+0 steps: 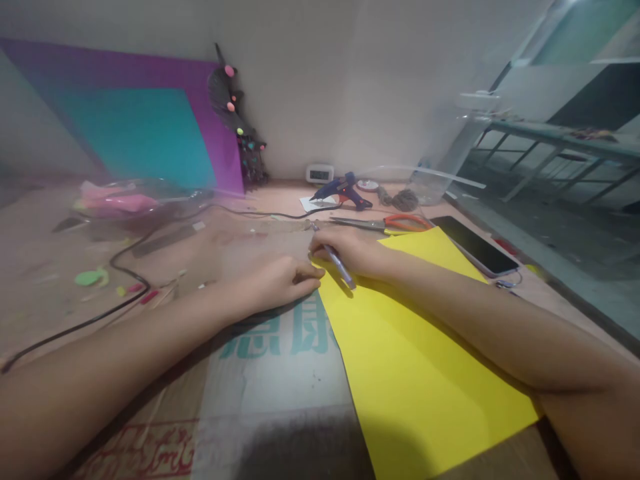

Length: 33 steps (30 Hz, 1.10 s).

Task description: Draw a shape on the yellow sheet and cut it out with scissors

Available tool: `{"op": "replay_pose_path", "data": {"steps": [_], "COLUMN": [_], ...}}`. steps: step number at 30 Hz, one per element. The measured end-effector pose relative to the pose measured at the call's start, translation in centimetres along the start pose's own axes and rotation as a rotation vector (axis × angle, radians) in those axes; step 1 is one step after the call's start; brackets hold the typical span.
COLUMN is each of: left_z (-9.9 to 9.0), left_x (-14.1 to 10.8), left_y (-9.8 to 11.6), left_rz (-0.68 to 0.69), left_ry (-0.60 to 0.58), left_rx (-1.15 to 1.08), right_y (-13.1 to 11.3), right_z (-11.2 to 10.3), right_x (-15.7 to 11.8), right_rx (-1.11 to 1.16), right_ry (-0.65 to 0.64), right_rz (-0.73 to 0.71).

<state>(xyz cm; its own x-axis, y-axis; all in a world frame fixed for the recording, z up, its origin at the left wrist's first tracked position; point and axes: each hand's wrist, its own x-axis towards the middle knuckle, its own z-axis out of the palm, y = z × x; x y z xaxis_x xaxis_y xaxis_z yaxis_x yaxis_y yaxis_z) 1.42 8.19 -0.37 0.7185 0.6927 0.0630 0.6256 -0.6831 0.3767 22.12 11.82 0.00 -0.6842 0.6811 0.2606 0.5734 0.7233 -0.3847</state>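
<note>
A sheet of bright yellow paper or foam lies slanted on a piece of printed cardboard. At its far left corner, my left hand has its thumb and fingers bent together on the sheet's edge. My right hand rests over the far part of the same sheet, fingers closed round a clear purplish pen. The pen's rear end leans back toward me; its tip is partly hidden by my fingers and blurred.
Beyond my hands are orange-handled scissors, a blue glue gun with a black cord, a small digital clock and grey twine. A phone lies right. Purple and teal boards lean on the wall; scraps lie left.
</note>
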Motion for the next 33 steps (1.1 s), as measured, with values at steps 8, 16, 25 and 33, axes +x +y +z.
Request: {"op": "replay_pose_path", "data": {"steps": [8,16,25,33], "left_z": [0.4,0.8,0.6,0.7], "left_x": [-0.3,-0.1,-0.1,-0.1], "left_y": [-0.7,-1.4,-1.2,-1.3], "left_rz": [0.018,0.04,0.013,0.021], "left_ry": [0.06,0.045,0.043,0.049], "left_rx": [-0.002,-0.023,-0.026,-0.015], "right_y": [1.9,0.6,0.2,-0.1], "right_z": [1.4,-0.8,0.6,0.0], "right_x": [0.6,-0.2,-0.5,-0.4], "right_rx": [0.151,1.164,0.897,0.529], "right_ry": [0.297,-0.023,0.213,0.228], "right_rz": [0.154,0.414,0.277,0.288]}}
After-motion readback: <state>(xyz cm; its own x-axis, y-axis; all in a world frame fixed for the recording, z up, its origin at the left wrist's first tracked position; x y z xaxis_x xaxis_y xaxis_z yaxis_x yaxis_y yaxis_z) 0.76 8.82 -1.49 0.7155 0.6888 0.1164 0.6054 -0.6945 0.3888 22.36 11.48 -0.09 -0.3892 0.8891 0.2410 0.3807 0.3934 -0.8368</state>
